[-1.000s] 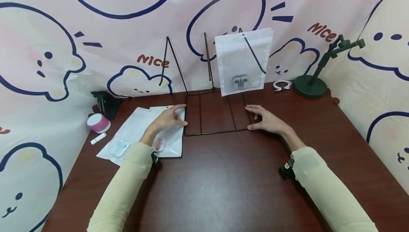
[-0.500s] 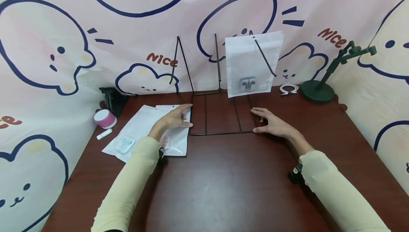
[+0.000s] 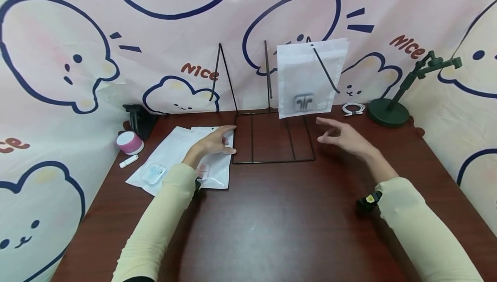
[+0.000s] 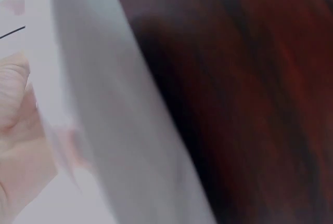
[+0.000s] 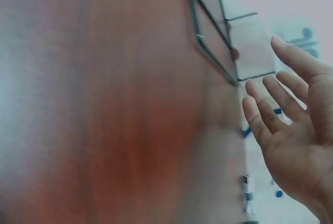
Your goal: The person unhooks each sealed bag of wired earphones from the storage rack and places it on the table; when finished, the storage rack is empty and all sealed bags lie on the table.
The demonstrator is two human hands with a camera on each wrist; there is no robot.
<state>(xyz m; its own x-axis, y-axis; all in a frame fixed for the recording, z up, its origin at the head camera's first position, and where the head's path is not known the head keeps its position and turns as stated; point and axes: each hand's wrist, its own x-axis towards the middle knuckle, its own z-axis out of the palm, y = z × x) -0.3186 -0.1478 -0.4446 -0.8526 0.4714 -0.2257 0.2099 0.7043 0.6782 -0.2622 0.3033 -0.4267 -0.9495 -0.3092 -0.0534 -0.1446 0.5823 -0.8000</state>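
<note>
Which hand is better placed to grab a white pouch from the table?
Likely the left hand: it's over those white pouches, while the right hand is across the wire rack from them.

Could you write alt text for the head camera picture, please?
A person's left hand is at the left edge of a black wire rack on a brown table; the right hand is just clear of the other side. One white packet hangs from the rack; other packets lie to its left.
</note>
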